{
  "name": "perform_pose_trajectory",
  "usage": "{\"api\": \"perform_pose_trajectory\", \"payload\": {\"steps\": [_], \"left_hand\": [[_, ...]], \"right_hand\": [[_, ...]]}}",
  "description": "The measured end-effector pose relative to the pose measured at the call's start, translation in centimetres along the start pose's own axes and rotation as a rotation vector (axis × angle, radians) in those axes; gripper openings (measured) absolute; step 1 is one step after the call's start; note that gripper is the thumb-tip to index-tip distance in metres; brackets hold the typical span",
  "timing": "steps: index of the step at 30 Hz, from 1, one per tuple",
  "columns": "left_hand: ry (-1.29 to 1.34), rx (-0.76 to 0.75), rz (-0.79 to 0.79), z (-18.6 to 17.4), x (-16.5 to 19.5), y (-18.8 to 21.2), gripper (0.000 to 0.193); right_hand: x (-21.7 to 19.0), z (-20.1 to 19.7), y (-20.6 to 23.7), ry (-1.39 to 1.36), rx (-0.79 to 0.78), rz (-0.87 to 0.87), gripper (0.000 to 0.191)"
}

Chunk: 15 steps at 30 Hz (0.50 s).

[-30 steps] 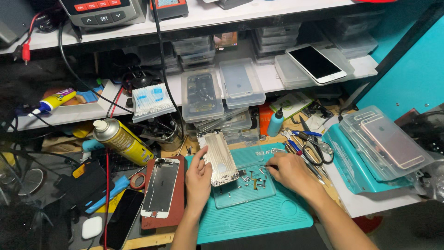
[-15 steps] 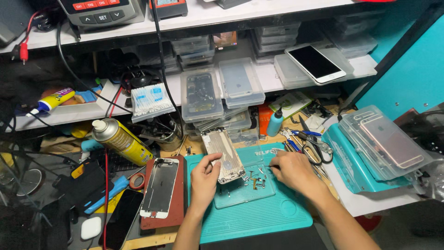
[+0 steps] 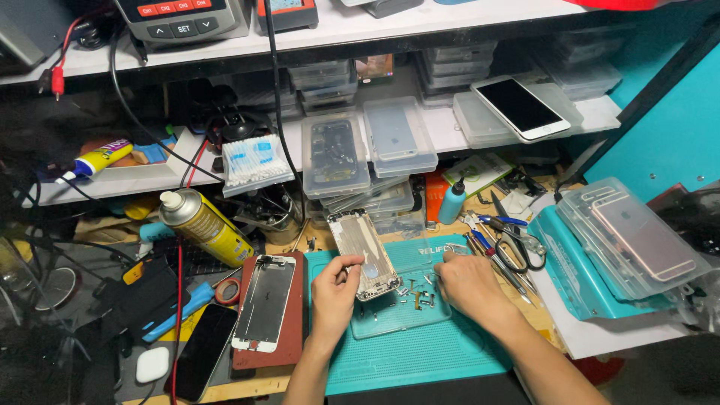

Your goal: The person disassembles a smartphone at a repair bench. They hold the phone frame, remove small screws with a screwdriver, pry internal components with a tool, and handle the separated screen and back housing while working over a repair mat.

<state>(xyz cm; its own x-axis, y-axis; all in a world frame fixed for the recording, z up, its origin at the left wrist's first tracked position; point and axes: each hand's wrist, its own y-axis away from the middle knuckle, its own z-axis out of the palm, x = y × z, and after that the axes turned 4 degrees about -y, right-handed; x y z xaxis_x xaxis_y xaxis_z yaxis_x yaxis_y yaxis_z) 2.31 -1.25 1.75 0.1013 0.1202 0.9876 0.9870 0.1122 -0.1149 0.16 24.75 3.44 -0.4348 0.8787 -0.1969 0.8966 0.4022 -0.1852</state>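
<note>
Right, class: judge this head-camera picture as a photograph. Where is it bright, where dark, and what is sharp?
Head view: the teal mat and both hands, left hand on the phone housing and right hand, are evenly lit and sharp; the left edge sinks into shadow around the cables; the white shelf runs bright; edges bend slightly.

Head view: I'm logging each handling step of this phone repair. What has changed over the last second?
The left hand has tipped the silver phone housing it holds, its top swinging left and its bottom end right, over the small clear tray. The right hand stays at the small parts on that tray. The screen panel on the red pad, spray can and scissors have not moved.
</note>
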Motion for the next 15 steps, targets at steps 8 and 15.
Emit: {"api": "perform_pose_trajectory", "payload": {"steps": [8,15], "left_hand": [[-0.069,0.032,0.107,-0.2,1.1,0.2,0.014],[-0.123,0.035,0.134,-0.7,4.5,1.0,0.018]], "right_hand": [[-0.5,-2.5,-0.2,-0.082,0.004,0.009,0.013],[-2.0,-8.1,0.5,-0.680,0.084,0.217,0.019]]}}
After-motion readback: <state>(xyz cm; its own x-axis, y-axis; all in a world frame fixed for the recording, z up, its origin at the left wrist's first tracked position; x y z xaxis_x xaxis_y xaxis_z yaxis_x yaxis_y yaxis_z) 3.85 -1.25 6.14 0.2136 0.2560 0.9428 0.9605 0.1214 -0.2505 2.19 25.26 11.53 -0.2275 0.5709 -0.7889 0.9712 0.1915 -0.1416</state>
